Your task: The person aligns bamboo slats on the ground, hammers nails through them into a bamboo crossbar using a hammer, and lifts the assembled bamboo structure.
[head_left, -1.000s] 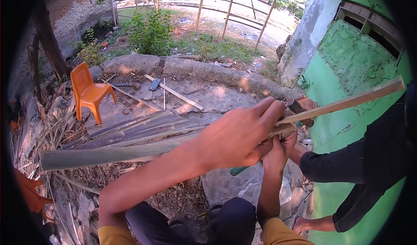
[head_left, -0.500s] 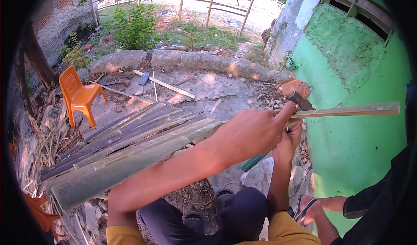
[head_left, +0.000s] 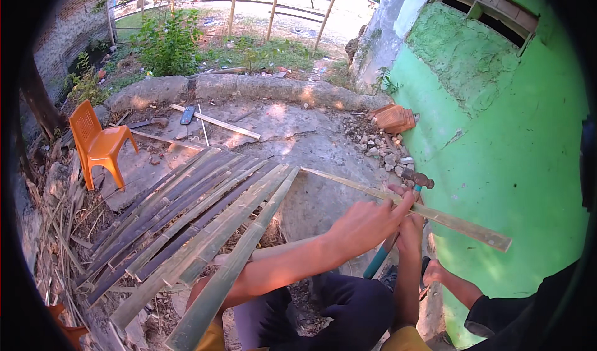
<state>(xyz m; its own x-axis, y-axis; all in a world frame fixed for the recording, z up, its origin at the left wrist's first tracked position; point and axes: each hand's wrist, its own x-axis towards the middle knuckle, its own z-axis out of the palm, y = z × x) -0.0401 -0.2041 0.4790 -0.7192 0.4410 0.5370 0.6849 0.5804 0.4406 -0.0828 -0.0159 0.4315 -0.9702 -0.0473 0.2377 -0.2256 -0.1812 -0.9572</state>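
Note:
A long bamboo slat slants across in front of me, its near end toward the green wall. My left hand reaches across from the left, with its fingers closed on the slat. Just beneath, my right hand grips a hammer with a teal handle; its dark metal head sticks up beyond the slat. Part of the handle is hidden behind my hands. To the left, several split bamboo slats lie fanned out, and one greenish slat lies over my left forearm's side.
An orange plastic chair stands at the left. On the concrete lie a phone, a wooden strip and another tool. Terracotta tiles and rubble lie by the green wall. Another person's leg is close at right.
The held slat has turned, its right end dropping lower and nearer. The hammer has come down with my hands. My view has shifted right, and the nearest fanned slats have swung toward me.

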